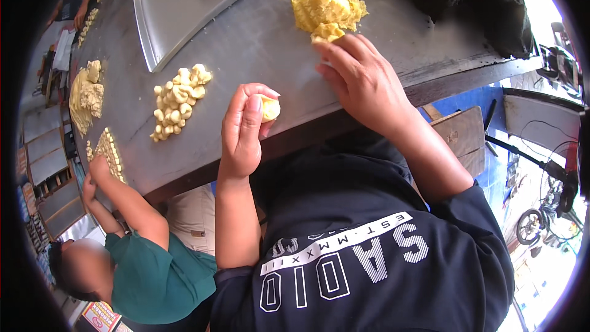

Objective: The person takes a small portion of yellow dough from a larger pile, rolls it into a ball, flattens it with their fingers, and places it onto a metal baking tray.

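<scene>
My left hand is curled round a small round piece of pale yellow dough, thumb pressed along its side, just over the table's near edge. Farther off to the right, my right hand has its fingertips on a small lump of yellow paste. That lump sits against the near side of a big, rough mound of the same paste. Left of my left hand lies a heap of small, smooth dough pieces on the metal table.
A metal tray lies at the far left, with a dough piece in it. At the left edge, a co-worker in a green shirt handles rows of small dough pieces near a larger dough mass. Black cloth or bags lie far right.
</scene>
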The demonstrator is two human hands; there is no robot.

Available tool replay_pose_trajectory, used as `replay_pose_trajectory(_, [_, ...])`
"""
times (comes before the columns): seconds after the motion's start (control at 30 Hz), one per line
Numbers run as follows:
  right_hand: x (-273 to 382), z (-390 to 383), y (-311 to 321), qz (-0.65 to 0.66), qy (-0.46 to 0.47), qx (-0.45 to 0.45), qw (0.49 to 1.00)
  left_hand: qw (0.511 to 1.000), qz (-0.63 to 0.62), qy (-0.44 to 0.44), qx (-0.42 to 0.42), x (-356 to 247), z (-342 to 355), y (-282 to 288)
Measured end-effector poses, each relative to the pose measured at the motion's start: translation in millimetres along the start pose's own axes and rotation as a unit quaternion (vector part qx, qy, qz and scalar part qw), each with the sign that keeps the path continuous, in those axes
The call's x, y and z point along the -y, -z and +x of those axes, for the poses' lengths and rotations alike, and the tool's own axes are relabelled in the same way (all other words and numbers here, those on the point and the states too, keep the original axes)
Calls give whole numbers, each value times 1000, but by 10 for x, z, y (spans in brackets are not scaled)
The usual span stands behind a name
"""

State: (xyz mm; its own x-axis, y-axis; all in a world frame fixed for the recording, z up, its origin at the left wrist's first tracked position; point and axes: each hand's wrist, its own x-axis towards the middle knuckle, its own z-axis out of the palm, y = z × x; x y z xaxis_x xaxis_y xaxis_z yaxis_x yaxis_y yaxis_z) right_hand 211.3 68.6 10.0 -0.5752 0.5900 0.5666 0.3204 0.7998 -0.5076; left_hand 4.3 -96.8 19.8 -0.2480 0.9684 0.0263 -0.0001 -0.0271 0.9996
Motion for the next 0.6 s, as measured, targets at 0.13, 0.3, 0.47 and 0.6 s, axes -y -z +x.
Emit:
replay_pose_trajectory(0.13, [29,50,108,59,-31,86,994,997,-10,-69,33,29,29,12])
replay_pose_trajectory(0.3, [61,134,215,104,-20,92,990,999,-32,14,13,-28,-5,-21])
replay_pose_trajectory(0.47, [290,194,318,229,-73,151,959,953,284,-98,-28,27,20,-82])
replay_pose_trajectory(0.6, [401,108,161,240,-83,197,947,953,266,-146,16,-33,98,-84])
